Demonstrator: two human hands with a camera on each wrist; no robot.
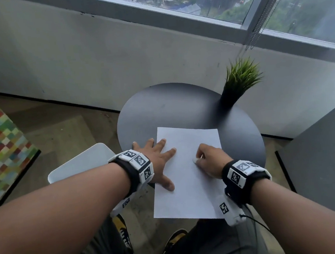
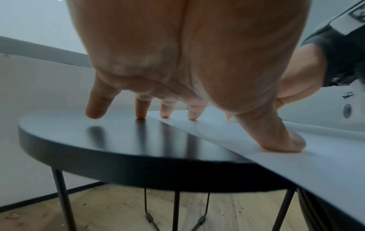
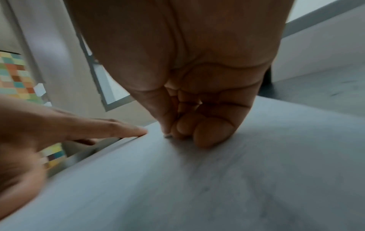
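Observation:
A white sheet of paper (image 1: 191, 187) lies on a round dark table (image 1: 171, 106), and its near end hangs over the table's edge. My left hand (image 1: 157, 157) is spread flat. Its thumb and two fingers press the sheet's left side (image 2: 276, 140), and the other fingers touch the tabletop (image 2: 98, 140). My right hand (image 1: 209, 157) rests curled on the middle of the sheet (image 3: 217, 179). It pinches a small white object (image 1: 196, 160) whose tip touches the paper (image 3: 168, 136). What the object is cannot be told.
A potted green grass plant (image 1: 237, 83) stands at the table's far right. A white chair (image 1: 85, 161) is at the left, a checkered multicolour piece (image 1: 1, 144) further left, and a grey cabinet (image 1: 321, 154) at the right. A wall with a window lies beyond.

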